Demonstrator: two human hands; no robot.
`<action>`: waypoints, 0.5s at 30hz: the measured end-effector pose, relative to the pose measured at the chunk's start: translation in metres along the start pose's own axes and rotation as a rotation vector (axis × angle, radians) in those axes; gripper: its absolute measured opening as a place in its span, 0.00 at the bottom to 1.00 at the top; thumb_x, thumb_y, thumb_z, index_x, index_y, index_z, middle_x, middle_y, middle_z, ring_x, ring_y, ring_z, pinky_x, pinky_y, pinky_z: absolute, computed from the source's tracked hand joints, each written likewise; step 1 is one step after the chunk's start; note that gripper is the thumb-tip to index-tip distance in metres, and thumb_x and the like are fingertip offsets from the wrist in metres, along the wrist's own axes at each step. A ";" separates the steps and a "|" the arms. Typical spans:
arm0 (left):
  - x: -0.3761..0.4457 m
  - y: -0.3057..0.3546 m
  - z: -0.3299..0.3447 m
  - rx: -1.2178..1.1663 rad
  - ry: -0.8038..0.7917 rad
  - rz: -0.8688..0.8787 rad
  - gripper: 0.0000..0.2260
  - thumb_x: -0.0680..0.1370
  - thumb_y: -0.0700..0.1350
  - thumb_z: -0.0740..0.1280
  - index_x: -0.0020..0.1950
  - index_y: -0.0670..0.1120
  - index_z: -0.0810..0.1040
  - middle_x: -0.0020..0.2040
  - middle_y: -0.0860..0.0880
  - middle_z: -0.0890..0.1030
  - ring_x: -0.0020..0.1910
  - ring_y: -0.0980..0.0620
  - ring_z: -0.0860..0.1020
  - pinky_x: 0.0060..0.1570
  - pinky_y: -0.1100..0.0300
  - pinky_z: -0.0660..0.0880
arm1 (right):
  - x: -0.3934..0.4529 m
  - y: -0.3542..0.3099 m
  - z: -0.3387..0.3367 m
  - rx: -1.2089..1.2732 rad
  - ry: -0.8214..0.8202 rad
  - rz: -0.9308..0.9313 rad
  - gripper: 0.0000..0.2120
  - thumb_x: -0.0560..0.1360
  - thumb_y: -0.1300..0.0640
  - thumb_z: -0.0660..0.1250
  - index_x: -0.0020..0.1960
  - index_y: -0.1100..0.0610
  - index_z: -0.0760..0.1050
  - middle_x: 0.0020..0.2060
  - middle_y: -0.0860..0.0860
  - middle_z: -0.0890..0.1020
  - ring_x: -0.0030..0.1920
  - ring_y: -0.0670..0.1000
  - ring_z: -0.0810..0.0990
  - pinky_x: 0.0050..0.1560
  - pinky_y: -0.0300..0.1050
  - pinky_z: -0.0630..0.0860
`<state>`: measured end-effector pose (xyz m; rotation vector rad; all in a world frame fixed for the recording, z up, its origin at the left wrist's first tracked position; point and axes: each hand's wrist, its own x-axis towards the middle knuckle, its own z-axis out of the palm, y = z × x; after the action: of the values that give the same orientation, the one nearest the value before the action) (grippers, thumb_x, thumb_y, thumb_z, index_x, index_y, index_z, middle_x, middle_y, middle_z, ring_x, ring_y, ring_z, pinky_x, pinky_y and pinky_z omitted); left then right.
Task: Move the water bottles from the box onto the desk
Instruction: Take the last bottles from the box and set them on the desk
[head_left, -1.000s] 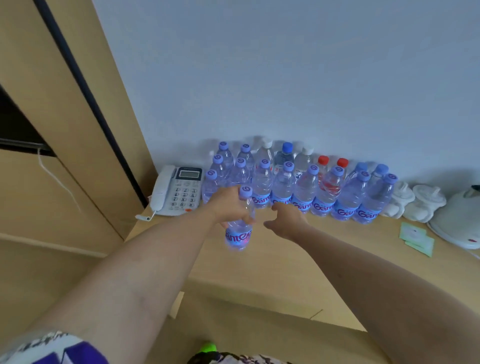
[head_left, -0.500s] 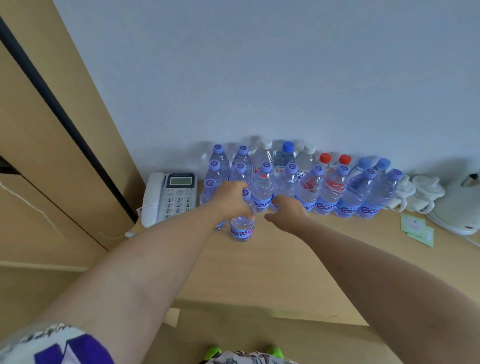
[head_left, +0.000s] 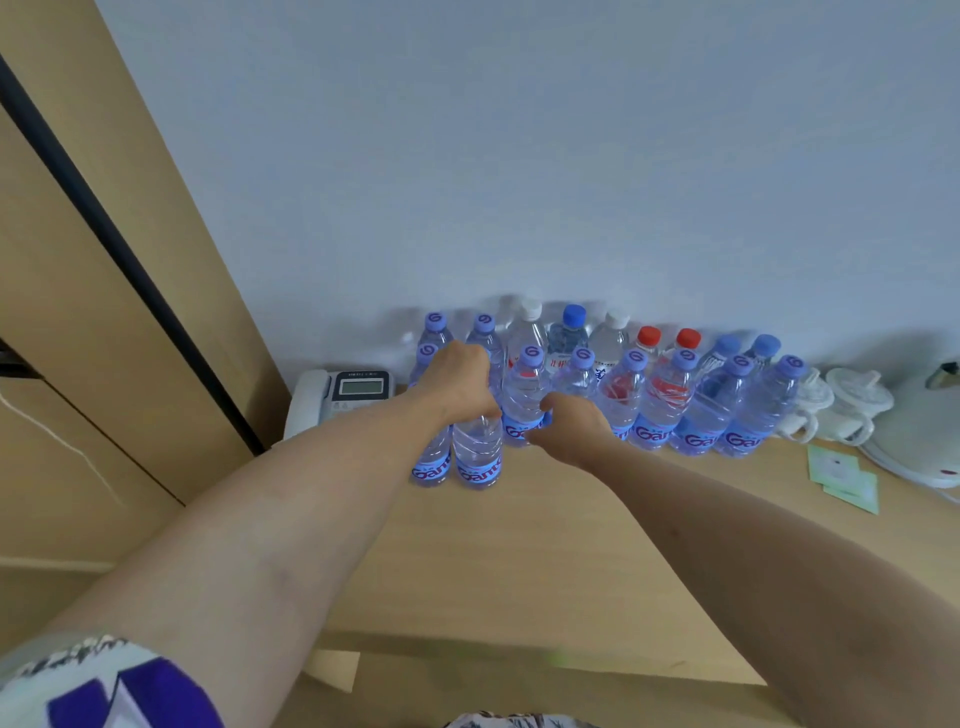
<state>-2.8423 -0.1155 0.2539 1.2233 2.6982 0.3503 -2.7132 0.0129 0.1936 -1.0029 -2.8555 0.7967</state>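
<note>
Bench: carrying everything I'm looking at.
Back edge: water bottles standing in rows.
Left: telephone sitting.
Right: kettle, green packets lying.

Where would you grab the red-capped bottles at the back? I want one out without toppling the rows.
Grip a red-capped bottle by its neck just under the cap, coming straight down from above. It stands upright against the wall, its body boxed in by the purple-capped bottles in front.

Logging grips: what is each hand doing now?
Left hand: closed on a water bottle.
Right hand: curled, holding cannot be told.
</note>
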 end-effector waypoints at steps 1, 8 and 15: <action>0.000 0.000 0.001 -0.002 0.011 -0.004 0.19 0.65 0.47 0.78 0.29 0.47 0.67 0.28 0.49 0.69 0.34 0.47 0.73 0.28 0.59 0.62 | 0.000 0.000 -0.001 -0.001 0.005 -0.001 0.17 0.73 0.51 0.71 0.59 0.59 0.76 0.54 0.56 0.81 0.55 0.59 0.78 0.46 0.48 0.71; 0.005 0.003 0.007 0.011 0.027 -0.011 0.16 0.66 0.47 0.76 0.30 0.45 0.69 0.30 0.47 0.73 0.30 0.51 0.71 0.26 0.59 0.61 | -0.003 0.003 0.002 -0.011 0.007 0.022 0.17 0.74 0.52 0.71 0.59 0.58 0.76 0.55 0.56 0.81 0.55 0.59 0.78 0.47 0.47 0.70; 0.006 -0.002 0.001 0.053 -0.045 0.026 0.16 0.68 0.49 0.76 0.32 0.45 0.70 0.32 0.47 0.72 0.30 0.51 0.73 0.26 0.61 0.63 | -0.006 -0.003 0.006 -0.007 0.025 0.044 0.14 0.74 0.53 0.71 0.56 0.58 0.76 0.53 0.56 0.80 0.51 0.58 0.78 0.44 0.47 0.71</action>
<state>-2.8473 -0.1118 0.2524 1.2650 2.6719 0.2534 -2.7109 0.0050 0.1908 -1.0724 -2.8271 0.7719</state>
